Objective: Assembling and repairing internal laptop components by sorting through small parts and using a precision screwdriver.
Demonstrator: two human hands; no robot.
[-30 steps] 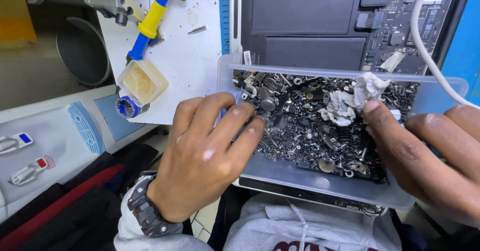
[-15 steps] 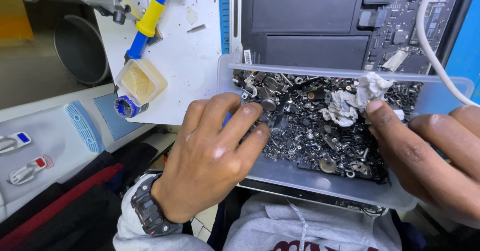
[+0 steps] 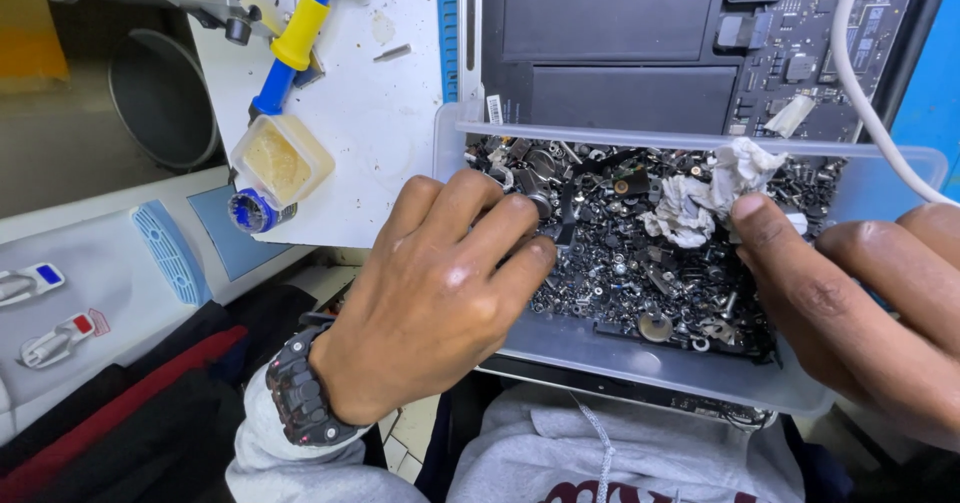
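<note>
Head view shows us sorting through a clear plastic tray (image 3: 640,358) filled with small metal hardware (image 3: 640,263): dark screws, washers, brackets and flat clips, densely heaped and glinting. The tray rests on an opened laptop (image 3: 620,53), whose black battery cells and circuit board are exposed behind it.

Our left hand (image 3: 440,293) lies palm down over the tray's left side, fingers curled and pressed together, fingertips dug into the hardware. We cannot tell whether it pinches a single part; the tips hide the contact. A dark wristwatch (image 3: 297,395) sits on that wrist. Our right hand (image 3: 850,303) enters from the right, fingers held close, its foremost fingertip touching the heap just below a crumpled white paper wad (image 3: 705,198) lying on top of the parts.

We judge the step in hand to be a search: raking the heap to isolate one fastener. The next move would call for a fine two-finger pinch and a slow lift, since the parts are small, smooth and loosely stacked, and neighbouring pieces would slide or cling.

On the desk to the left, a white mat (image 3: 370,113) carries a yellow-and-blue handled tool (image 3: 290,53) and a small square tub (image 3: 280,158) of yellowish paste. A white cable (image 3: 865,93) curves over the laptop at the right.
</note>
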